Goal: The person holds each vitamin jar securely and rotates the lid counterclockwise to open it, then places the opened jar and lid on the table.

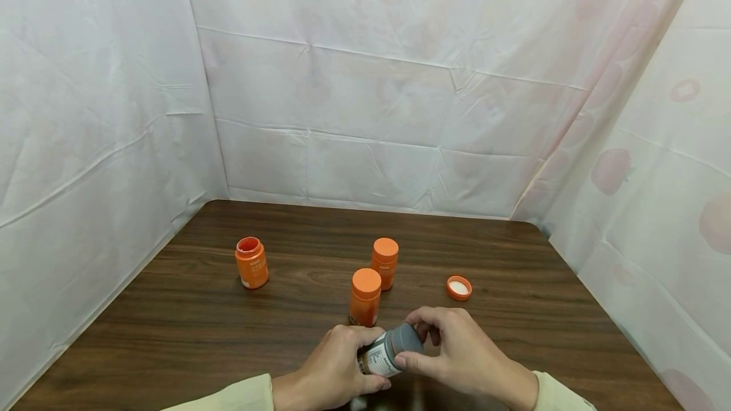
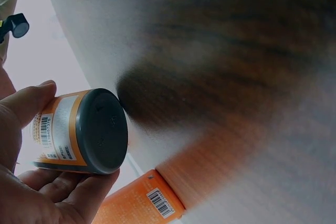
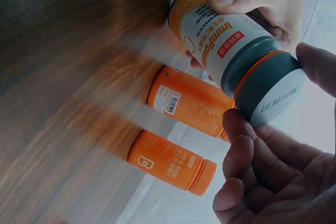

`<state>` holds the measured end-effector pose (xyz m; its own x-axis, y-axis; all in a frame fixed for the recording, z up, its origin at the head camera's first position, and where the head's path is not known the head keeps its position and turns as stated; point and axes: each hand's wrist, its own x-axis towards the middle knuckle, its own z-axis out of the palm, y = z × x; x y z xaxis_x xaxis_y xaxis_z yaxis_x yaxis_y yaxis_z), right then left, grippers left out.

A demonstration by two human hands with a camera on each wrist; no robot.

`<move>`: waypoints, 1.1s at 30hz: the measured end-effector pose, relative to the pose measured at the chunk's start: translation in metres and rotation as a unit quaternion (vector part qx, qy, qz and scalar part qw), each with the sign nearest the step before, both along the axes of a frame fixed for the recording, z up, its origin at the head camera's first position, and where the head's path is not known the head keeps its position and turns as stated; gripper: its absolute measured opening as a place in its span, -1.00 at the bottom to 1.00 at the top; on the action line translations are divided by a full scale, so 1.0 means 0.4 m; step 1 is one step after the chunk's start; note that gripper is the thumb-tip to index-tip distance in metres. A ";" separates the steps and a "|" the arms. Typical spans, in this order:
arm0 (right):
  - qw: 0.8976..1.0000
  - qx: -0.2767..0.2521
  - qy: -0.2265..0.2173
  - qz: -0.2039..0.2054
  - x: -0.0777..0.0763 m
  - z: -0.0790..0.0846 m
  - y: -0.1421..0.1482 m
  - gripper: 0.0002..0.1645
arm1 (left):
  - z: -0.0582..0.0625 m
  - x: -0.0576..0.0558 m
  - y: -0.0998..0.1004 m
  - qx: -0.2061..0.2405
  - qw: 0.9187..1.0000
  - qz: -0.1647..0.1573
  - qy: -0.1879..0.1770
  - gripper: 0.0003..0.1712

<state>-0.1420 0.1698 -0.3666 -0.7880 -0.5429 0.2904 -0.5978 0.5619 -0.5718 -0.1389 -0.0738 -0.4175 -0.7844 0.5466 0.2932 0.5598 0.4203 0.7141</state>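
My left hand [image 1: 334, 363] grips a grey supplement bottle [image 1: 378, 360] round its body, tilted over the near part of the table. Its white and orange label [image 3: 212, 35] shows in the right wrist view, and its dark base [image 2: 103, 131] in the left wrist view. With thumb and fingers at the rim, my right hand [image 1: 459, 351] pinches the bottle's grey cap [image 3: 275, 90]. An orange band lies between cap and bottle neck. Right beyond the left hand stands a capped orange bottle [image 1: 365, 303].
Another capped orange bottle [image 1: 386, 265] stands just behind the first. Farther left is an orange bottle [image 1: 252, 266] without its lid. An orange lid [image 1: 459, 288] lies at right, white inside facing up. White sheets [image 1: 365, 81] hang round the brown wooden table [image 1: 171, 335].
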 end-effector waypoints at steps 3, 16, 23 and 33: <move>1.000 0.002 0.012 0.006 0.000 0.001 0.001 -0.56 | -0.001 -0.001 0.000 0.000 1.000 -0.001 0.004 -0.55; 0.997 -0.016 0.060 0.049 0.001 0.004 0.006 -0.43 | 0.002 0.000 0.000 -0.005 1.000 0.000 0.005 -0.55; 0.996 -0.027 0.065 0.061 0.002 0.006 0.009 -0.37 | 0.001 0.000 0.001 -0.002 1.000 0.001 0.006 -0.55; 0.995 -0.026 0.070 0.060 0.007 0.007 0.016 -0.32 | -0.002 0.001 -0.001 -0.001 1.000 0.001 0.021 -0.56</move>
